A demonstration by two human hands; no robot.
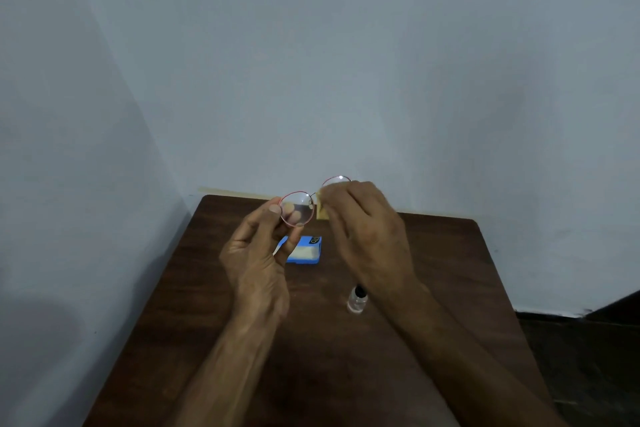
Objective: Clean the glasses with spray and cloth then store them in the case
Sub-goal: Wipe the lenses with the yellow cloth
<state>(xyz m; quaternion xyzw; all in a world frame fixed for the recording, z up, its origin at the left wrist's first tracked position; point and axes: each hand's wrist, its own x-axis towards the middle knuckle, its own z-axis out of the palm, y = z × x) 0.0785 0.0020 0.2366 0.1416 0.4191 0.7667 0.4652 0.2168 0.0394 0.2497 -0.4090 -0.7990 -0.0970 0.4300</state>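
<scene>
Worktop [450, 270]: dark brown wood, matt, far corners rounded. It lies under the left hand [254, 260] and the right hand [367, 229] and runs out on either side of them.

Back wall [346, 62]: pale blue-grey, plain, beyond both hands.

Side wall [52, 149]: same colour, left of the left hand. It meets the back wall in a corner.

Strip [235, 193]: pale tan, thin, at the foot of the back wall just behind the worktop's far edge, beyond the left hand.

Floor [588, 357]: dark, right of the right hand, past the worktop's edge.

Band [613, 307]: black, at the wall's foot there.
</scene>
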